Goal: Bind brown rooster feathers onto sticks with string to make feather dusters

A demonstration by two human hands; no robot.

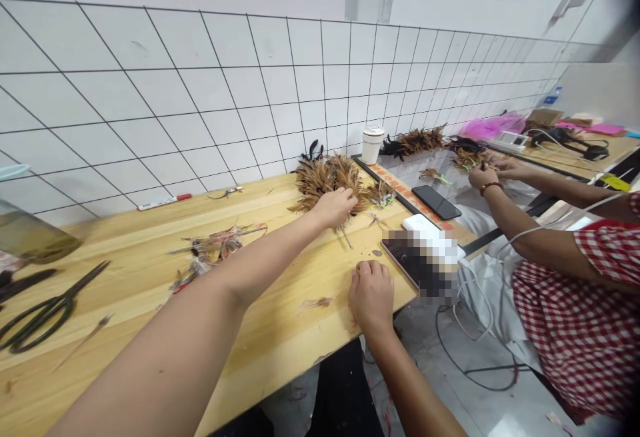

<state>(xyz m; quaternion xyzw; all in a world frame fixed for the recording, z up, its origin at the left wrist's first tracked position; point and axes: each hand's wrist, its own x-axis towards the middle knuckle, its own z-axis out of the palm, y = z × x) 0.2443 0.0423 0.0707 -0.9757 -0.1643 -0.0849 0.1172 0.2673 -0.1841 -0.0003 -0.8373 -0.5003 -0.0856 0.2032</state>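
Observation:
My left hand (336,208) reaches across the table to a pile of brown feathers (320,180). Its fingers are closed at the pile's near edge, on feathers, with thin pale stems (345,237) showing just below. My right hand (373,292) rests on the wood near the front edge. Those fingers are curled down, and whatever may be under them is hidden. A smaller bunch of feathers with light green ends (381,194) lies right of the pile. A small loose feather tuft (317,302) is left of my right hand.
Large scissors (63,304), a jar (35,230) and feather scraps (215,250) lie to the left. A marker (165,202) lies by the wall. At right are a lidded white cup (371,145), phones (436,202), cables and a co-worker's hands (484,176) handling feathers.

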